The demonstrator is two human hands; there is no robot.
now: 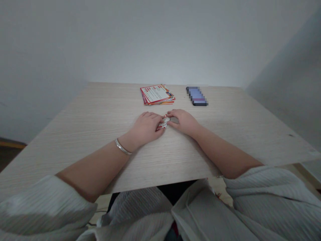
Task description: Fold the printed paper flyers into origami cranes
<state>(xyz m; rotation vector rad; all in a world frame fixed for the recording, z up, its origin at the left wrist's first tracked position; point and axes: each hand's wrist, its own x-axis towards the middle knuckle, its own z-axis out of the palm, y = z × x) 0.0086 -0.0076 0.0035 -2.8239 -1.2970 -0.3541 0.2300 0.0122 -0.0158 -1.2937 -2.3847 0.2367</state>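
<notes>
A small piece of white paper with red print (162, 124), apparently folded, lies on the table between my hands. My left hand (149, 125) rests over its left part, fingers curved and pressing it down. My right hand (184, 121) pinches its right edge between thumb and fingers. Much of the paper is hidden under my fingers, so its full shape cannot be made out. Behind my hands lies a stack of printed leaflets (156, 94) with red borders, the top one white with red headings.
A phone (197, 96) with a lit, blurred screen lies at the back right of the pale wooden table (82, 124). A wall (155, 40) rises behind the table's far edge. The table's front edge runs close to my lap.
</notes>
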